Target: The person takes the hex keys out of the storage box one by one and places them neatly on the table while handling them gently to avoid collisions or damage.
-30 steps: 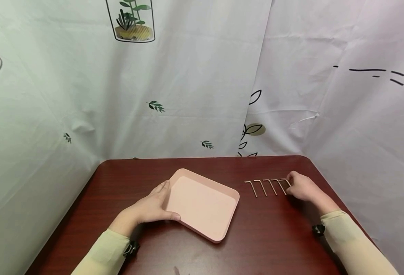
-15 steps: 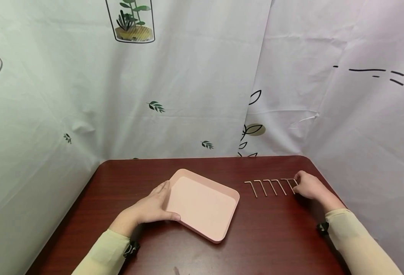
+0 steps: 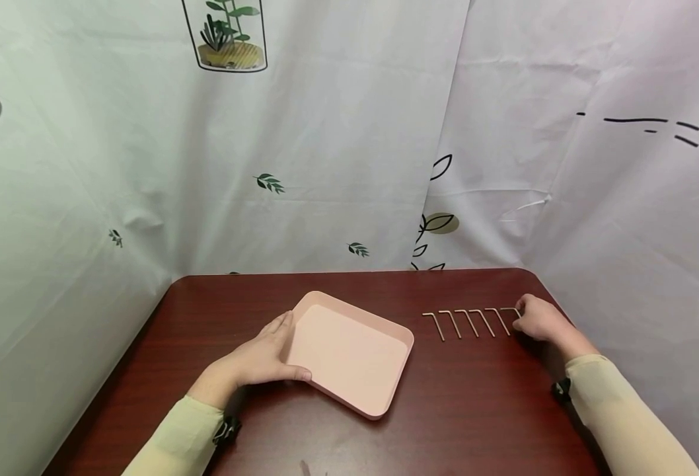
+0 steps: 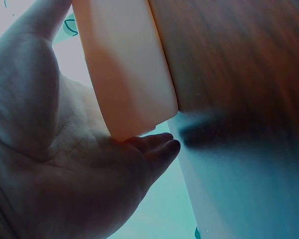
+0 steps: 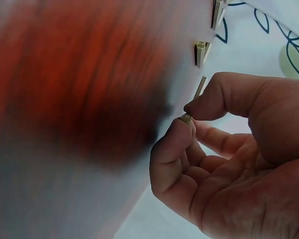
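Observation:
Several thin L-shaped hex keys (image 3: 467, 322) lie side by side in a row on the right of the table in the head view. At the row's right end my right hand (image 3: 540, 318) pinches the last hex key (image 3: 509, 309) between thumb and index finger. The right wrist view shows the end of that hex key (image 5: 186, 119) at the fingertips. My left hand (image 3: 258, 357) rests against the near-left corner of a pink tray (image 3: 349, 357), fingers straight along one side and thumb along the front rim. In the left wrist view the tray wall (image 4: 129, 64) lies against the palm.
The dark red wooden table (image 3: 474, 416) has rounded far corners. White printed curtains (image 3: 349, 132) hang close behind it and on both sides. Two more hex keys (image 5: 201, 52) stand out blurrily along the surface in the right wrist view.
My right hand has shifted to the right with the hex key, now spaced apart from its neighbour at the end of the row. The left hand and tray have stayed put.

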The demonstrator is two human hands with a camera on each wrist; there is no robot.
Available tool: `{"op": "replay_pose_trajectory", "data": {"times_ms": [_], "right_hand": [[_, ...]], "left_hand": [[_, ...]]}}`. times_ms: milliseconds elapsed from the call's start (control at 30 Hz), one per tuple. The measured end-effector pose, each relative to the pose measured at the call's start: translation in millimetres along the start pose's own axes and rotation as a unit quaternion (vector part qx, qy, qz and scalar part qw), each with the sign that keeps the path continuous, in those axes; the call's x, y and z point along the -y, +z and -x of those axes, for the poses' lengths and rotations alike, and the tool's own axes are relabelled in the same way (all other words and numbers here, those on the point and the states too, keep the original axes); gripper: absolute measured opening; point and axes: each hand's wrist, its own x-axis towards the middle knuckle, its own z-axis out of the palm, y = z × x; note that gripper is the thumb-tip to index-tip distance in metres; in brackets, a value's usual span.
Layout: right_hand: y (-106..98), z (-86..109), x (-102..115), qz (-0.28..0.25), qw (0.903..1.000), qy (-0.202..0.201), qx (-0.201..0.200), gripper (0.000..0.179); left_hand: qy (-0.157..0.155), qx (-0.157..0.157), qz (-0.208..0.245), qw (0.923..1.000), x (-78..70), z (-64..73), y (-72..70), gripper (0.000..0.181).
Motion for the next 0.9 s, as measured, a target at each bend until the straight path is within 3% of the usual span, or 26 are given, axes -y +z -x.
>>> {"op": "replay_pose_trajectory", "data": {"times_ms": [267,533,633,733,900], "right_hand": [[17,-24.4,-35,0.006,0.9998,-0.012,0.013,0.029],[15,-24.8,-33,0.009,0.9992,-0.028,0.026,0.025],[8,-15.2,-17,-0.003,0.999,-0.026,0.036,0.023],[0,-7.4,-3,-0.019,0.9986,-0.014,0.048,0.023],[5,-13.9,-8,-0.012,0.9988,0.013,0.046,0.025]], "left_hand": [[0.001,0.001,-0.002,1.0,0.8,-0.7,0.8,0.147],[-0.001,0.001,-0.004,1.0,2.0,-1.5,1.6,0.147],[0.0,0.003,-0.003,1.0,1.3,-1.4,1.5,0.147],[-0.001,0.002,-0.002,1.0,0.3,-1.1,1.1,0.146],[-0.003,0.001,-0.003,1.0,-0.3,-0.7,0.8,0.146]]}}
